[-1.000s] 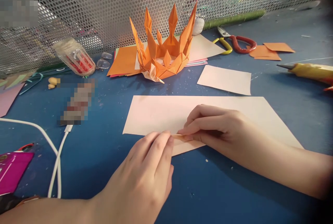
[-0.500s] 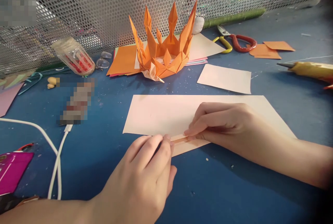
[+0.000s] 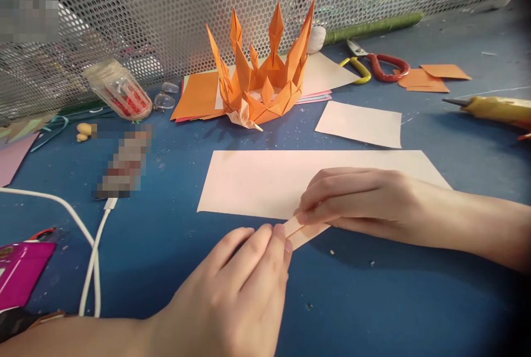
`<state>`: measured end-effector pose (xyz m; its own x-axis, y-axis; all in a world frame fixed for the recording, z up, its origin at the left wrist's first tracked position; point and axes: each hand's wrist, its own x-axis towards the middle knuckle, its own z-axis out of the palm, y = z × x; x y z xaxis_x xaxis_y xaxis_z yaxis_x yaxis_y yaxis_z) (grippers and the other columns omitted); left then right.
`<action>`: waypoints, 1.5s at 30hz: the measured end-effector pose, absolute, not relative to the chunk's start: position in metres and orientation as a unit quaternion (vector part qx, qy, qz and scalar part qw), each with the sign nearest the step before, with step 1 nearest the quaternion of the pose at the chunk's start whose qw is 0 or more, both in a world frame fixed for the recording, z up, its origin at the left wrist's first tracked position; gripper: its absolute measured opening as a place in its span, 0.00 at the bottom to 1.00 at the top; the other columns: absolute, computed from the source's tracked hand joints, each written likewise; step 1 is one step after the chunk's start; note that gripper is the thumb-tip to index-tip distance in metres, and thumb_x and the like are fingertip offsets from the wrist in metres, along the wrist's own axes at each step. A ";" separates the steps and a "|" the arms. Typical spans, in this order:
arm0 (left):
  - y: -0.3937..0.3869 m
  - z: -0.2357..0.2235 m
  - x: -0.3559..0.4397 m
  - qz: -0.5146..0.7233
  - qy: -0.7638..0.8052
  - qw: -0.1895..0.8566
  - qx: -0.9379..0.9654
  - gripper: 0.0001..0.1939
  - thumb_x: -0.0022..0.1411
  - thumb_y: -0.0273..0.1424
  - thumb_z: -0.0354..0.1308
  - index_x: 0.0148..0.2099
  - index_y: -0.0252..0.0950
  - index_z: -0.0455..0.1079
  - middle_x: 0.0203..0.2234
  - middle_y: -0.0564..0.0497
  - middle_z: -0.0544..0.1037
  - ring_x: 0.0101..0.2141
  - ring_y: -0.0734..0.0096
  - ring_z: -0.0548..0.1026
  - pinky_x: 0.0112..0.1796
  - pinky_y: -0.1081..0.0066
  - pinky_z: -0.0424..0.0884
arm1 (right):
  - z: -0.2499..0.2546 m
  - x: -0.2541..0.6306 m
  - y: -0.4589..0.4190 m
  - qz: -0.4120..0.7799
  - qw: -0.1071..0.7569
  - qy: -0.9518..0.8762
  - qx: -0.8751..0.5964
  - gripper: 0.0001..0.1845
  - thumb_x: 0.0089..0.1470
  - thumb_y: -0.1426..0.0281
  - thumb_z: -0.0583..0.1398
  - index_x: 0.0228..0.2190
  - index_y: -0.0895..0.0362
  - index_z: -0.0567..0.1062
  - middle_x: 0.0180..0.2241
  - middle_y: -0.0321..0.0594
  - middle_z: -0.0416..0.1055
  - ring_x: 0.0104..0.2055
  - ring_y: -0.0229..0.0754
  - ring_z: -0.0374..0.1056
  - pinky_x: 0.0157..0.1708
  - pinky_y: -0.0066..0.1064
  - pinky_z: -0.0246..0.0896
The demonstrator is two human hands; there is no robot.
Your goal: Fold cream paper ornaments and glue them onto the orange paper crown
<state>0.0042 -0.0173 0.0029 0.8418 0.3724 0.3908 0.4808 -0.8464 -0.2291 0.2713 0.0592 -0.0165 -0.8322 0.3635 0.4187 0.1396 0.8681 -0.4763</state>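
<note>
Between my hands is a small piece of pale folded paper point(image 3: 306, 233), with a crease line running along it. My left hand point(image 3: 236, 279) is closed on its near left end, fingertips pressed together. My right hand point(image 3: 357, 197) pinches the other end, and its fingers cover much of that part. Just behind lies a large pale sheet of paper point(image 3: 253, 180), flat on the blue table, partly under my right hand and wrist. Farther back stands an orange folded-paper crown point(image 3: 274, 105) with tall points and a pale folded piece at its front.
A smaller pale paper point(image 3: 360, 125) lies right of the crown. Scissors point(image 3: 388, 68), orange paper pieces point(image 3: 423, 80) and a yellow-handled tool point(image 3: 493, 108) are at the right. At left are a jar point(image 3: 120, 92), a white cable point(image 3: 89, 268) and a purple packet point(image 3: 25, 274). Perforated metal point(image 3: 166, 9) borders the back.
The folded paper has turned, its right end angled up more. My left hand has shifted slightly right, and my right hand has tilted, its wrist higher in view. Both still hold the paper.
</note>
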 end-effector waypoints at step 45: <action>-0.010 0.001 0.007 -0.138 -0.226 0.103 -0.959 0.16 0.68 0.15 0.55 0.56 0.20 0.74 0.39 0.43 0.83 0.35 0.59 0.78 0.38 0.61 0.77 | -0.002 0.275 0.060 0.058 0.223 -0.967 -0.109 0.20 0.57 0.81 0.56 0.45 0.50 0.78 0.40 0.35 0.84 0.30 0.43 0.71 0.38 0.43 0.64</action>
